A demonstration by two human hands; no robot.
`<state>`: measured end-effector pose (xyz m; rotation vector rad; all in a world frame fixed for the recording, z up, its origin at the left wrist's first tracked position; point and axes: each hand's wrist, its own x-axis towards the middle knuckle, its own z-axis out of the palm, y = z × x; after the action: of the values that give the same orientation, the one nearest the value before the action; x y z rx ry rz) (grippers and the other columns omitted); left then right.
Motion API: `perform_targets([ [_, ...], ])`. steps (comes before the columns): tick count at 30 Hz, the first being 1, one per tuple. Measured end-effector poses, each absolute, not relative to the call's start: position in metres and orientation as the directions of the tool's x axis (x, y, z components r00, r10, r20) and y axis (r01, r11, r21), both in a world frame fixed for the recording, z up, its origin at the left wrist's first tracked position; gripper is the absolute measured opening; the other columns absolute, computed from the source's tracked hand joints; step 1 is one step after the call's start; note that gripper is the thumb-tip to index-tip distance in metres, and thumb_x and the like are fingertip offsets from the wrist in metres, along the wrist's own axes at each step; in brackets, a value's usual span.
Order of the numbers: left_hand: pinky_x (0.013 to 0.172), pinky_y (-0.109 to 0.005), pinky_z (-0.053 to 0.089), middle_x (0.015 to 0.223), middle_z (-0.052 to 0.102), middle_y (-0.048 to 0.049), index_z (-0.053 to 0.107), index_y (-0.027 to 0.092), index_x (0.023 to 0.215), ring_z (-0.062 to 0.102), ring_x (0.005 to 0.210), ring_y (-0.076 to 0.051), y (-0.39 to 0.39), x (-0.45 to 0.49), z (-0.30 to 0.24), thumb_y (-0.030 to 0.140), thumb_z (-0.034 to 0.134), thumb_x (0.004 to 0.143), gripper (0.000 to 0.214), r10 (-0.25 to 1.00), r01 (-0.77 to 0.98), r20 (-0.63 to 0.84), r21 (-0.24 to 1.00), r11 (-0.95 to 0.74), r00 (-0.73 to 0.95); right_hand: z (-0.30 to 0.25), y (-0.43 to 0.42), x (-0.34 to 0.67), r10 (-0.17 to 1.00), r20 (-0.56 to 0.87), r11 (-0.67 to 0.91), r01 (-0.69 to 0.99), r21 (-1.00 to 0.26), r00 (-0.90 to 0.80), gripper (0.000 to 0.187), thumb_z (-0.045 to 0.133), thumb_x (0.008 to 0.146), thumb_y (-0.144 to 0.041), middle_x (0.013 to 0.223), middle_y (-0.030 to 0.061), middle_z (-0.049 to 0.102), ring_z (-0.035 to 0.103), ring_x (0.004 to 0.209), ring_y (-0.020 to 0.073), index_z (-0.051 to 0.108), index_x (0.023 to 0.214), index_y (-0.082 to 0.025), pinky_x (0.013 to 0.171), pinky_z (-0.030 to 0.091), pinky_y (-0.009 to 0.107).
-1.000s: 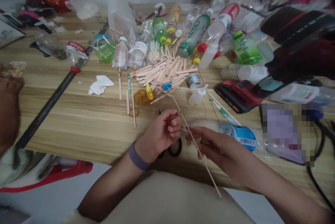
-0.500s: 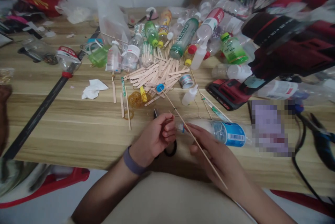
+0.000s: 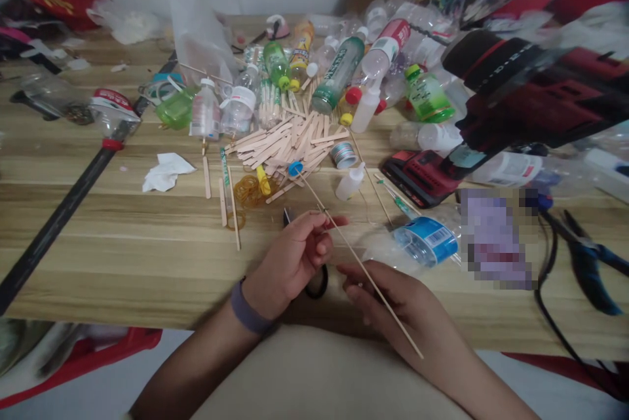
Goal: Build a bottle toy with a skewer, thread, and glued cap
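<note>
My left hand (image 3: 293, 255) is curled near the table's front edge, its fingertips pinching a thin wooden skewer (image 3: 354, 256). The skewer runs diagonally from a blue bottle cap (image 3: 295, 168) on its far end down past my right hand (image 3: 388, 295), which also grips it between thumb and fingers. Black scissors (image 3: 314, 279) lie under my left hand, mostly hidden. A clear plastic bottle with a blue label (image 3: 422, 241) lies on its side just beyond my right hand, apart from it.
A heap of flat wooden craft sticks (image 3: 289, 138) and several plastic bottles (image 3: 339, 73) fill the table's middle. Rubber bands (image 3: 248, 189), a small white dropper bottle (image 3: 350, 182), a thread spool (image 3: 343, 154), a red power drill (image 3: 496, 99), blue pliers (image 3: 587, 263) and a black pole (image 3: 59, 217) lie around.
The blue-label bottle has left my right hand and now lies tilted further right on the table. Both hands have stayed on the skewer, and the view has drifted slightly.
</note>
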<state>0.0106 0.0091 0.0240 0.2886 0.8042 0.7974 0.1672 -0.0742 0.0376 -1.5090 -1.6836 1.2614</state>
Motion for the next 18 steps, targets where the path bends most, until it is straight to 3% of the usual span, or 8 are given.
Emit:
perform_targets([
  [4,0.041,-0.014,0.030,0.074,0.067,-0.0009,0.055,0.017,0.069,0.041,0.047,-0.003,0.011,0.017,0.024,0.021,0.065,0.078,0.014,0.797,-0.546,-0.495,0.584,0.601,0.346,0.042,-0.079,0.170,0.911,-0.330,-0.243,0.323,-0.915,-0.249,0.038,0.047,0.099,-0.046,0.077,0.0039,0.064,0.062,0.059,0.0157,0.071,0.108,-0.017,0.051,0.051,0.025],
  [8,0.045,-0.015,0.034,0.073,0.066,0.0001,0.055,0.017,0.069,0.046,0.050,-0.004,0.012,0.023,0.026,0.016,0.062,0.079,0.012,0.832,-0.520,-0.484,0.654,0.550,0.271,0.047,-0.093,0.184,0.902,-0.341,-0.200,0.442,-0.874,-0.265,0.047,0.049,0.098,-0.052,0.094,0.0089,0.071,0.070,0.080,0.0222,0.065,0.130,-0.022,0.069,0.059,0.034],
  [10,0.047,-0.015,0.037,0.075,0.066,0.0001,0.055,0.017,0.069,0.049,0.052,-0.004,0.012,0.024,0.026,0.015,0.061,0.079,0.012,0.837,-0.498,-0.484,0.677,0.542,0.254,0.049,-0.100,0.193,0.895,-0.347,-0.186,0.475,-0.860,-0.279,0.048,0.052,0.097,-0.052,0.112,0.0108,0.071,0.071,0.090,0.0242,0.060,0.137,-0.028,0.077,0.061,0.038],
  [13,0.049,-0.016,0.038,0.075,0.065,0.0010,0.054,0.017,0.068,0.049,0.053,-0.005,0.012,0.024,0.025,0.013,0.060,0.079,0.013,0.834,-0.474,-0.495,0.690,0.547,0.242,0.052,-0.105,0.201,0.878,-0.331,-0.179,0.405,-0.897,-0.346,0.034,0.056,0.095,-0.052,0.126,0.0081,0.068,0.067,0.113,0.0285,0.072,0.118,-0.032,0.093,0.057,0.043],
  [16,0.048,-0.015,0.038,0.071,0.062,0.0022,0.054,0.017,0.066,0.048,0.052,-0.005,0.012,0.025,0.024,0.011,0.059,0.078,0.015,0.821,-0.489,-0.518,0.667,0.563,0.239,0.056,-0.106,0.206,0.859,-0.275,-0.131,0.334,-0.933,-0.432,0.033,0.052,0.097,-0.052,0.101,0.0054,0.075,0.053,0.132,0.0312,0.076,0.093,-0.031,0.110,0.043,0.050],
  [18,0.048,-0.015,0.038,0.070,0.061,0.0021,0.054,0.017,0.064,0.048,0.052,-0.005,0.011,0.027,0.024,0.011,0.057,0.079,0.016,0.816,-0.513,-0.521,0.644,0.568,0.251,0.059,-0.106,0.207,0.876,-0.268,-0.139,0.321,-0.937,-0.402,0.036,0.047,0.100,-0.051,0.103,0.0054,0.075,0.055,0.130,0.0307,0.077,0.095,-0.032,0.109,0.044,0.050],
])
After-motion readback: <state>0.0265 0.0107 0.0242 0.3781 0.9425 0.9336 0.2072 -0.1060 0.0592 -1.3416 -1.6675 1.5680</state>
